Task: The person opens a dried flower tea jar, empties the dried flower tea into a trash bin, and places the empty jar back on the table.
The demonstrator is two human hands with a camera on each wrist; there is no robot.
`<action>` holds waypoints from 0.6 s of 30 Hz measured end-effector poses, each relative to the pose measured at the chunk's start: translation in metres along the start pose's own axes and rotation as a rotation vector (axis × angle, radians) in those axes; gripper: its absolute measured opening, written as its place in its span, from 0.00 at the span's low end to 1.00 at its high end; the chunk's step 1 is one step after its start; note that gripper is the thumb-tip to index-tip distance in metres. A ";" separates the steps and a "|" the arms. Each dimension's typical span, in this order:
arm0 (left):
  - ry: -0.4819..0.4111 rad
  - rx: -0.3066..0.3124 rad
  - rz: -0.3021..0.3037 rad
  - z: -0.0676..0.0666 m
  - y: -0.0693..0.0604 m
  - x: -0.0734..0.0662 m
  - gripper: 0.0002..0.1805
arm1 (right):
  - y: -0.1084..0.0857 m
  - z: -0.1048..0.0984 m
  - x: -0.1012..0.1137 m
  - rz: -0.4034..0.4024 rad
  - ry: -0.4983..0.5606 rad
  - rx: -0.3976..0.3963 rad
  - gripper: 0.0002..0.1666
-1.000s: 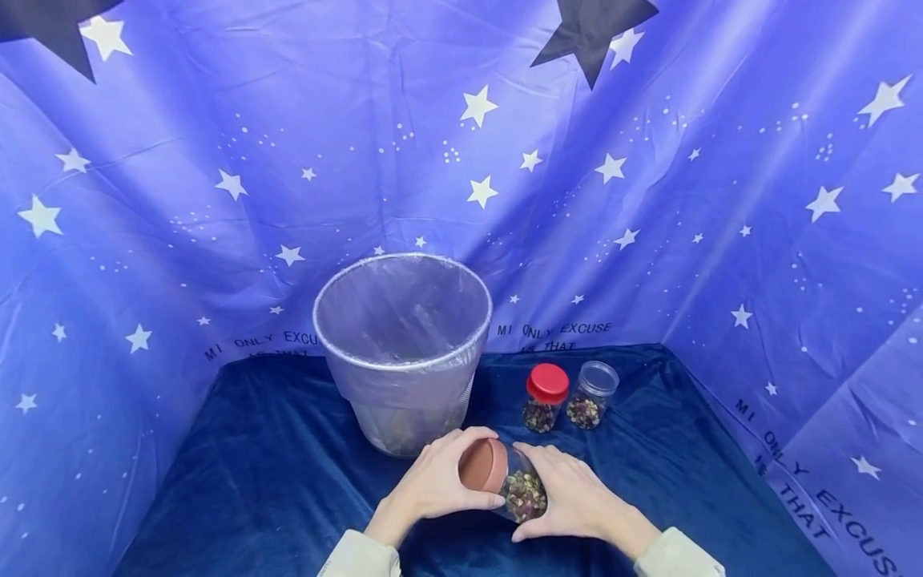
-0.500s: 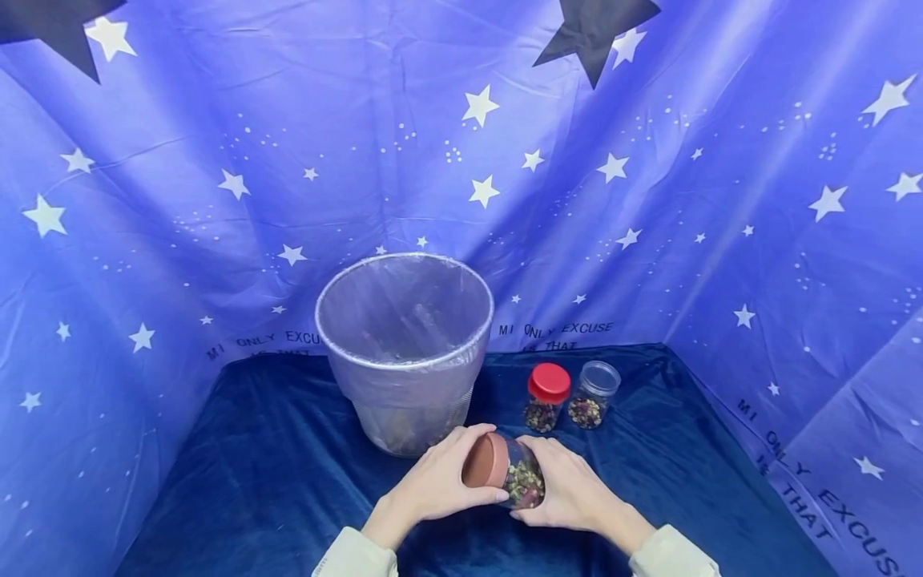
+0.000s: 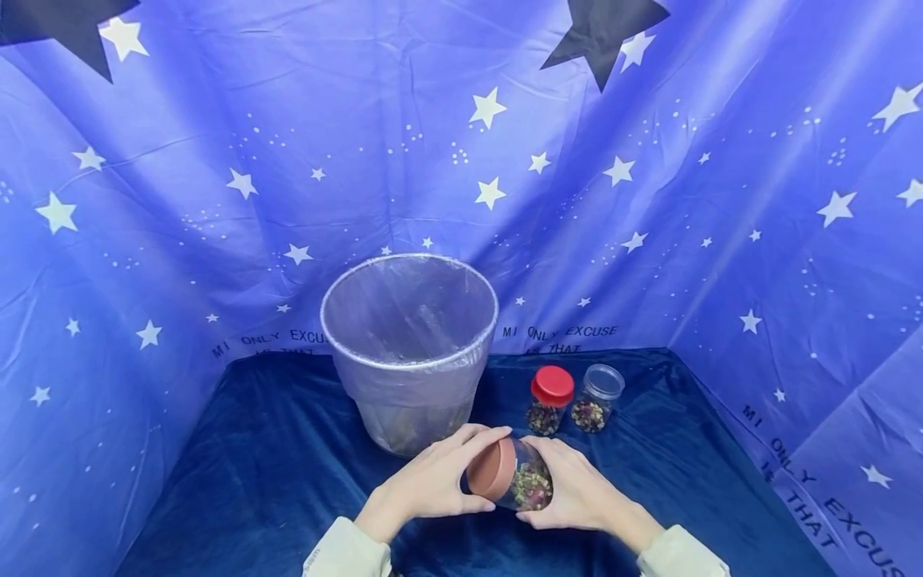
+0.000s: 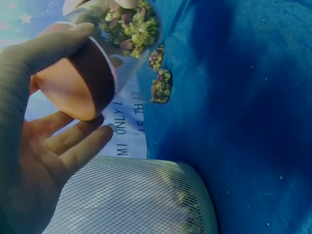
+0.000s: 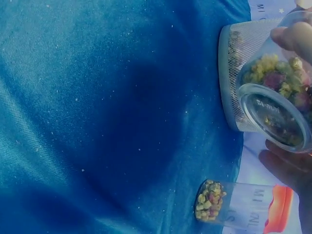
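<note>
A clear plastic jar [image 3: 532, 484] of dried flowers lies tilted between both hands, its reddish-brown lid [image 3: 493, 468] facing left. My left hand [image 3: 425, 486] grips that lid, thumb on one side and fingers on the other. Around the jar's body my right hand [image 3: 582, 487] holds on near the base. The left wrist view shows the lid [image 4: 73, 83] seated on the jar's mouth, with flowers [image 4: 134, 29] gathered toward the far end. In the right wrist view the round jar bottom [image 5: 275, 117] faces the camera.
A mesh bin [image 3: 414, 401] lined with a clear bag stands just beyond my left hand. Behind my right hand stand a red-lidded jar [image 3: 551, 398] and a clear-topped jar [image 3: 598, 398], both partly filled with dried flowers. Dark blue cloth [image 3: 274, 481] covers the table; a starry curtain [image 3: 404, 200] surrounds it.
The head view has shifted slightly. My left thumb has moved back from the jar toward the lid's lower edge. Both hands keep hold, and the jar stays at nearly the same place.
</note>
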State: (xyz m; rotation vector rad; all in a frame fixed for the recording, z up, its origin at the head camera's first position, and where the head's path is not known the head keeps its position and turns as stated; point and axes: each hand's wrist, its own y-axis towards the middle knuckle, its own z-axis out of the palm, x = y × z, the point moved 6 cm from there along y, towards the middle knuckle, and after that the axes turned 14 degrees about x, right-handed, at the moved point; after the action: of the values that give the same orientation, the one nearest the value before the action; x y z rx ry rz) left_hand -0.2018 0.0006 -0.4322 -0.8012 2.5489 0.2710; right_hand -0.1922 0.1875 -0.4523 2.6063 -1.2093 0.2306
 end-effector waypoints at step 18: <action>0.168 -0.133 0.088 0.002 -0.005 -0.004 0.48 | 0.000 0.004 0.003 -0.045 0.071 0.073 0.53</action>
State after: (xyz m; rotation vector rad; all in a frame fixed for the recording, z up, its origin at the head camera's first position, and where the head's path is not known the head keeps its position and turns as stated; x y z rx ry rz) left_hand -0.1954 -0.0008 -0.4322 -0.7912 2.7514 0.4222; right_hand -0.1907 0.1842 -0.4553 2.6599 -1.1379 0.3617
